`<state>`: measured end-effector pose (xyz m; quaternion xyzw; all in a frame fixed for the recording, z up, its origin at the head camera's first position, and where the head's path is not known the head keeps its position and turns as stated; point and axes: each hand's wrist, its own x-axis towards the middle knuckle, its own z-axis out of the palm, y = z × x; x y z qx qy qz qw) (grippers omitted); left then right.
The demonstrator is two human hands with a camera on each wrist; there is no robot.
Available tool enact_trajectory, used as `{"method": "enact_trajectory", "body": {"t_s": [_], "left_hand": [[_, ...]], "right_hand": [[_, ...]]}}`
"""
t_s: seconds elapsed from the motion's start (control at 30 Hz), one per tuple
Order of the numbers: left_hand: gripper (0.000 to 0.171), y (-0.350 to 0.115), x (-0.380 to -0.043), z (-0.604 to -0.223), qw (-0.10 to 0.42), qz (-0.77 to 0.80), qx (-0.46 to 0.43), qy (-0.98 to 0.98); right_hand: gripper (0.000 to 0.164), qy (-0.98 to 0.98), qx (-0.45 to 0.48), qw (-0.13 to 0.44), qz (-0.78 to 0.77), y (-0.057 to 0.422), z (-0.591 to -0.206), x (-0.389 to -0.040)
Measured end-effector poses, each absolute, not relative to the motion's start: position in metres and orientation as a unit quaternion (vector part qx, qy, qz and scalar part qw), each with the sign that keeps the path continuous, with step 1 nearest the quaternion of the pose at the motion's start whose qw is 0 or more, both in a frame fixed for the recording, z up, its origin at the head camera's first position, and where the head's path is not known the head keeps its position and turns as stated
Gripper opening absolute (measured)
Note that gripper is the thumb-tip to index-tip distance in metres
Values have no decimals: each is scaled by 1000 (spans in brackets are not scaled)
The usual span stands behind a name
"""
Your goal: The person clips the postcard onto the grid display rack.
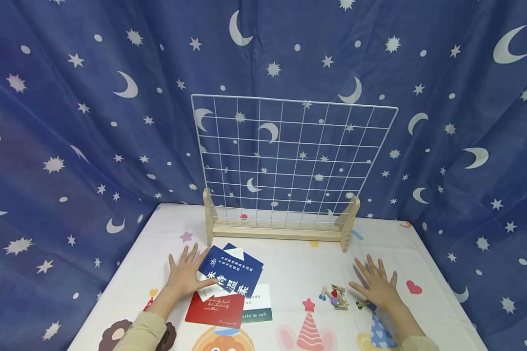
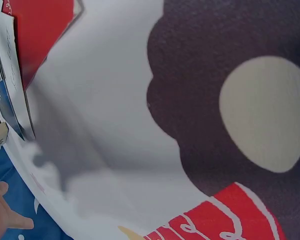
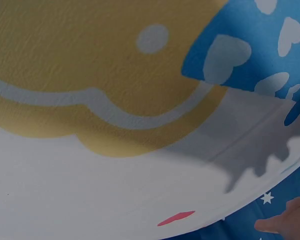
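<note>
My left hand [image 1: 185, 276] is spread with fingers straight at the left edge of a loose pile of cards, its thumb overlapping a blue card [image 1: 233, 268] with white characters. Below that one lie a red card [image 1: 217, 310] with gold script and a white card with a green band [image 1: 257, 314]. A small white card [image 1: 234, 253] pokes out near the top. On the right, my right hand [image 1: 377, 287] is also spread, holding nothing, beside a small heap of wooden clothespins [image 1: 340, 298], some bearing coloured hearts. In the left wrist view, the red card [image 2: 42, 35] shows at upper left.
Behind the cards stands a white wire grid [image 1: 290, 156] in a wooden base [image 1: 276, 233], leaning back slightly. A white tablecloth [image 1: 290, 263] with printed cartoon figures covers the table. A dark blue curtain [image 1: 114, 122] with moons and stars hangs around the back and sides.
</note>
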<state>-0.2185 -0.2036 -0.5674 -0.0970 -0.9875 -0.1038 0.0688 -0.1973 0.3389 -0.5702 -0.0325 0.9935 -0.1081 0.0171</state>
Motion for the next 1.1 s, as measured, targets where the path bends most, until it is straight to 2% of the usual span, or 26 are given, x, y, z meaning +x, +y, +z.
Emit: {"method": "enact_trajectory", "body": {"t_s": [0.33, 0.57, 0.9, 1.1], "left_hand": [[95, -205, -219, -571, 51, -101, -111, -987], [88, -205, -216, -569, 48, -96, -126, -986], [57, -207, -216, -555, 49, -77, -138, -986], [39, -205, -217, -556, 76, -76, -151, -983]], "right_hand": [[80, 994, -44, 17, -100, 338, -569, -196], [74, 994, -66, 0, -88, 338, -564, -194], [59, 992, -104, -15, -72, 339, -557, -199], [48, 991, -112, -17, -75, 340, -556, -198]]}}
